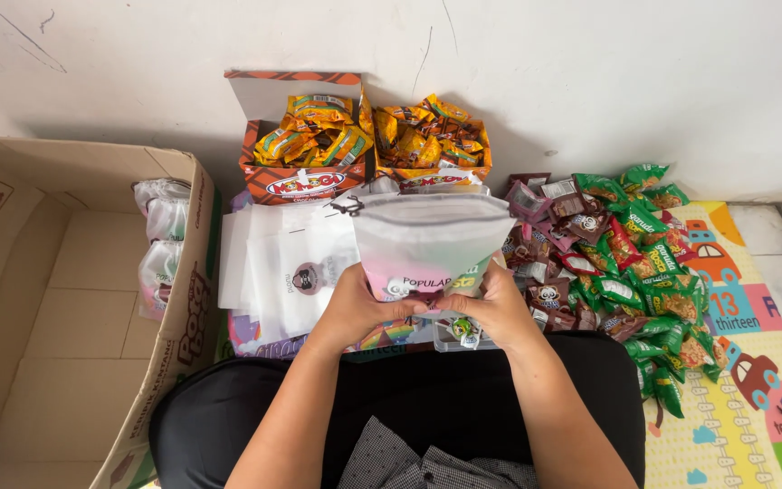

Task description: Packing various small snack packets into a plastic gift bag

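We sit on the floor against a white wall (pixel 590 72) marked with thin cracks, a children's play mat (pixel 744 398) with cars and numbers filling the lower right of the frame under us.

Nearest, at the bottom centre, our black-clad lap (pixel 409 398) takes up the frame. Just above it, both hands meet at the middle: the left hand (pixel 352 308) grips the lower left of a clear plastic pouch (pixel 432 237), and the right hand (pixel 500 308) closes on its lower right. The pouch stands upright between them, its zip mouth at the top, with small wrapped items showing through near the bottom.

We judge that the main risk is the pouch tipping or folding over, since we hold it only at the base; if the mouth is not pressed shut, the contents could spill into the lap. A slack grip on the slick plastic could also let it slide down.

Behind the pouch lies a stack of flat white pouches (pixel 269 263), left of centre. To the right, a loose heap of green, red and brown snack packets (pixel 635 263) spreads over the mat; an elbow could easily scatter it. At the left edge an open cardboard box (pixel 74 308) holds a few filled pouches (pixel 160 244) against its right wall.

Farthest, at the upper centre against the wall, two open display boxes (pixel 300 177) hold orange and yellow snack packs (pixel 368 131).
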